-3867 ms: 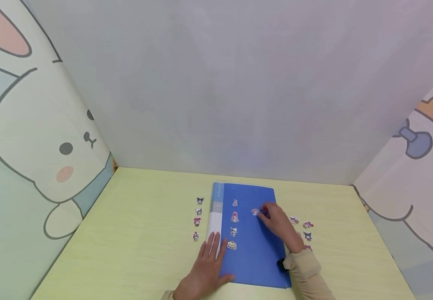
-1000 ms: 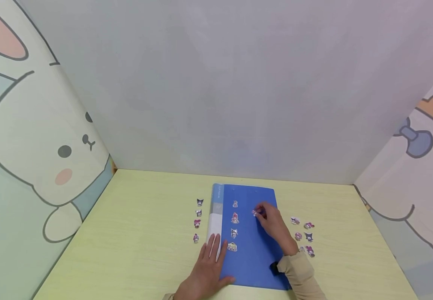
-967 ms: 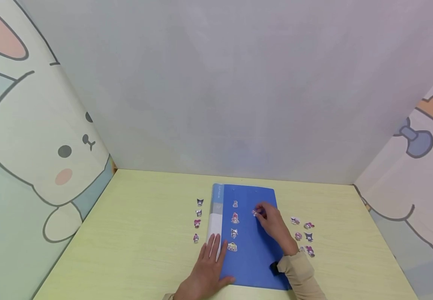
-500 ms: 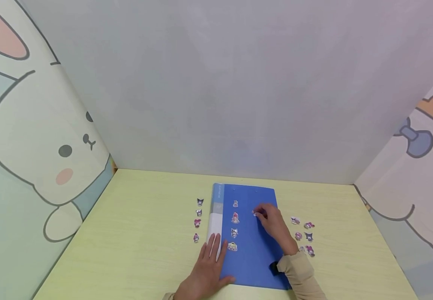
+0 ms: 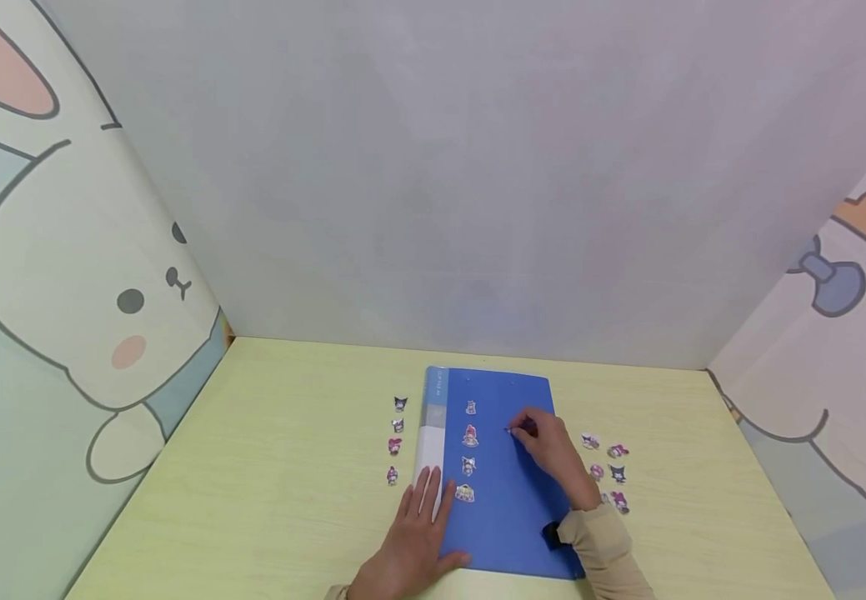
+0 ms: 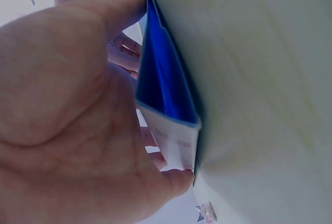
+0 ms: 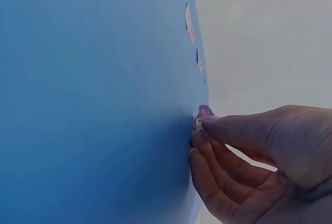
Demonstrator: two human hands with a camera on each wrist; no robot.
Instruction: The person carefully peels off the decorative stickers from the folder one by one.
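A blue file folder [image 5: 503, 533] with a white and light-blue spine lies on the table. My left hand [image 5: 412, 533] rests flat across its lower left part, fingers straight over the spine; the left wrist view shows the folder's end [image 6: 179, 99] beside the palm. My right hand [image 5: 548, 446] is over the folder's upper right. Its thumb and fingertips pinch a small pink and white cartoon sticker [image 7: 204, 112] right at the blue cover, partly hidden by the thumb. Several cartoon stickers, one with a red top [image 5: 470, 436], form a column near the spine.
More stickers lie on the table: a column left of the folder, including a dark one [image 5: 400, 404], and a group to its right, including a purple one [image 5: 618, 473]. Behind the table [image 5: 290, 417] stands a grey wall [image 5: 440, 183]; cartoon-printed panels flank it.
The sticker at my right fingertips showed its face on the folder earlier; now only a sliver shows in the head view. My right hand has shifted slightly. My left hand stays put.
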